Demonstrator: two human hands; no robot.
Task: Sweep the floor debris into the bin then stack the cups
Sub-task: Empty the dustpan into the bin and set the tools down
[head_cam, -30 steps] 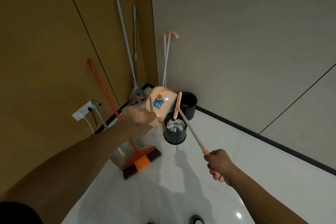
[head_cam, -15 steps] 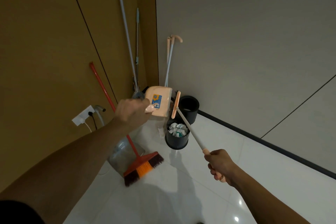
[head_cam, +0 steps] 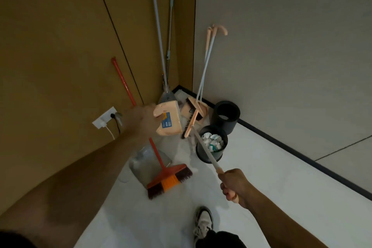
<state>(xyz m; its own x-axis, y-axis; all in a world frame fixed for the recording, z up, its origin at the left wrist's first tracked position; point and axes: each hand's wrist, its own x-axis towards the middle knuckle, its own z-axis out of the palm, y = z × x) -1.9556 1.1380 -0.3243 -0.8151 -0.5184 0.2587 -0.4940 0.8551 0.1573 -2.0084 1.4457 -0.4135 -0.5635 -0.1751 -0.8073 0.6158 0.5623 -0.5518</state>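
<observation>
**A:** ok so where's the stuff at? The peach dustpan is up in the air, tipped, blue label facing the camera, just left of the black bin and not over its mouth. The bin sits on the white floor near the corner, full of crumpled white and teal scraps.

**B:** yeah, and the left hand has its grip clamped on the dustpan's upper left edge. The right hand is clenched around the peach end of a thin white broom handle, which runs up across the near side of the bin to a peach brush head hanging just right of the dustpan.

**A:** what's crowding it? A second black bin stands right behind the first, close to the wall. Another peach dustpan-and-broom set leans in the corner behind, plus two long grey mop poles.

**B:** also a red broom leaning on the brown wall, bristles on the floor to the left of the bin, with a clear plastic jug behind it. Wall socket with a plug further left. A sneaker at the bottom edge.
</observation>
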